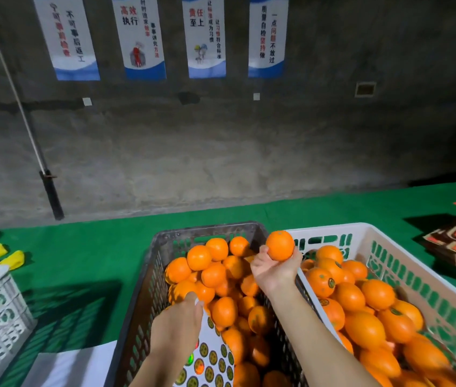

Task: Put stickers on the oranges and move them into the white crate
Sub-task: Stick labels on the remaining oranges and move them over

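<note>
Oranges: one orange held aloft in right hand, grip curled round it, above the crates' shared edge. Left hand grips sticker sheet, fingers partly hidden, sheet cut off below. Dark crate: unlabelled oranges. White crate: stickered oranges. Green surface beyond.

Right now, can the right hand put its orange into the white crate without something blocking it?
Probably yes. The right hand holds the orange up over the rims where the dark crate meets the white crate, whose top is open; nothing lies between.
</note>
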The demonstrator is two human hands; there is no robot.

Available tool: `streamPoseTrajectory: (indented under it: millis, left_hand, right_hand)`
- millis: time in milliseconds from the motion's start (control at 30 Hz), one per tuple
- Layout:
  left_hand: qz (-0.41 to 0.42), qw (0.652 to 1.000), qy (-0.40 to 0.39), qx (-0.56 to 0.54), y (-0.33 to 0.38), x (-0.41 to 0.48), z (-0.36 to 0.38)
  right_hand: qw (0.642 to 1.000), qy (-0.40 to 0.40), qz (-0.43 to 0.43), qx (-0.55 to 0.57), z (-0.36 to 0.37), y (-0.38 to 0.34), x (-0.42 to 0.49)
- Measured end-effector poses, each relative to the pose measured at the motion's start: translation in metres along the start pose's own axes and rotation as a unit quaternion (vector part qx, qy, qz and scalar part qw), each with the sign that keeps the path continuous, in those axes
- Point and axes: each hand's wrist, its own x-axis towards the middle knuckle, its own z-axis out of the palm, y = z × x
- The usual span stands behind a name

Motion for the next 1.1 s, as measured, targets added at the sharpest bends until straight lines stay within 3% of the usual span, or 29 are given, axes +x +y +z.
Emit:
streamPoseTrajectory:
  millis: [233, 467, 733, 967, 1033, 1100]
  left_hand:
    - [-0.007, 1.000, -0.006, -0.014, 0.002, -0.001, -0.002]
    - [0.001, 1.000, -0.001, -0.004, 0.004, -0.001, -0.003]
    - [-0.004, 1.000, 0.006, 0.020, 0.003, -0.005, -0.005]
    - [-0.006, 1.000, 0.009, 0.024, 0.006, -0.005, -0.006]
    - [-0.007, 0.999, 0.009, 0.030, 0.008, -0.004, -0.008]
    - [-0.029, 0.999, 0.012, -0.032, 0.010, -0.003, -0.009]
  right_hand:
    - [0.992, -0.037, -0.011, 0.123, 0.001, -0.018, -0.010]
    - [0.964, 0.015, -0.066, 0.257, -0.011, -0.043, -0.004]
    - [0.960, 0.037, -0.127, 0.246, -0.010, -0.045, -0.003]
    - [0.985, 0.024, -0.143, 0.090, -0.010, -0.044, -0.005]
    - [0.986, 0.012, -0.145, -0.079, -0.009, -0.035, -0.004]
    - [0.938, -0.014, -0.160, -0.306, -0.005, -0.021, -0.006]
